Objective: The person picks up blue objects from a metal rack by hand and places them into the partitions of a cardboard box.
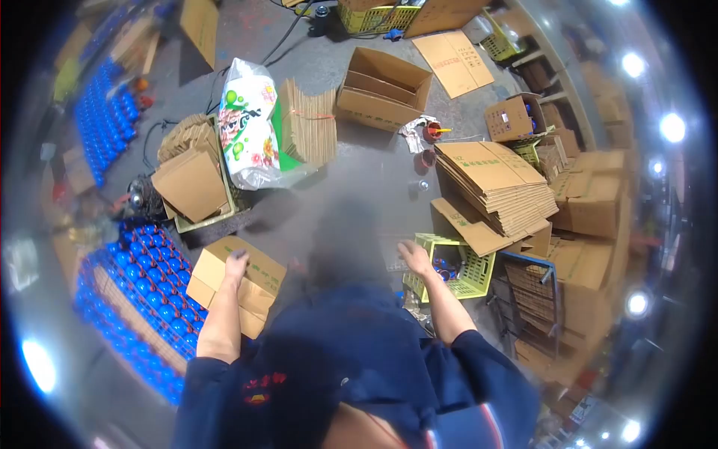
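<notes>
Left hand, in the head view, grips the far edge of a partly opened brown carton, which hangs below and to both sides of the fingers. Right hand looks released, its fingers loosely apart with nothing visibly held, just beside a yellow-green crate to its right.

With one hand alone on the edge, the carton could twist or slip, since its weight seems to hang off one side of that grip. Left of the left hand, rows of blue round pieces lie close to the carton's near corner; a swing that way could knock them, though whether the two touch cannot be told. Loose panels could also fold shut if the edge is squeezed unevenly.

Beyond the right hand and to its right, a stack of flattened cartons sits askew, and might slide toward the crate if bumped. Drawing the right forearm sideways could catch it on the crate's rim.
</notes>
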The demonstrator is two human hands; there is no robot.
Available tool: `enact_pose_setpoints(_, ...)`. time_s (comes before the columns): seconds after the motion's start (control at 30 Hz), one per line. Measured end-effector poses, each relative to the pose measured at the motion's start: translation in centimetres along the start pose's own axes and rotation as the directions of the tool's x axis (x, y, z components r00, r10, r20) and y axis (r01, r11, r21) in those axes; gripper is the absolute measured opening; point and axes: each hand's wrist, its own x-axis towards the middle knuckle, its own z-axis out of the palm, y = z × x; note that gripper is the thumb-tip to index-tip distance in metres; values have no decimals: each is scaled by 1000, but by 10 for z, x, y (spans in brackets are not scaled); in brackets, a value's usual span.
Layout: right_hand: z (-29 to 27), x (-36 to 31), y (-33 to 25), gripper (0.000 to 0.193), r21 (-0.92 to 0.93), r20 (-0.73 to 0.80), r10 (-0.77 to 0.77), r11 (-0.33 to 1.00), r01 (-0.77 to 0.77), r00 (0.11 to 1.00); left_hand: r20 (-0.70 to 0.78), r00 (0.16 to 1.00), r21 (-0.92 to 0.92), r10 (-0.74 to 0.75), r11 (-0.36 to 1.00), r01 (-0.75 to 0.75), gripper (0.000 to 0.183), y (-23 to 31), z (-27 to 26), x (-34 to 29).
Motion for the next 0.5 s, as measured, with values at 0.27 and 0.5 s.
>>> enact_pose_setpoints(0.27,0,233,60,40,61,-84,180,983,-176,980,15,994,184,104,977,-105,46,199,75,113)
enact_pose_setpoints(0.5,-33,537,86,66,-91,-123,429,893,-440,895,-23,1000,732,-3,681,19,64,312,260,331)
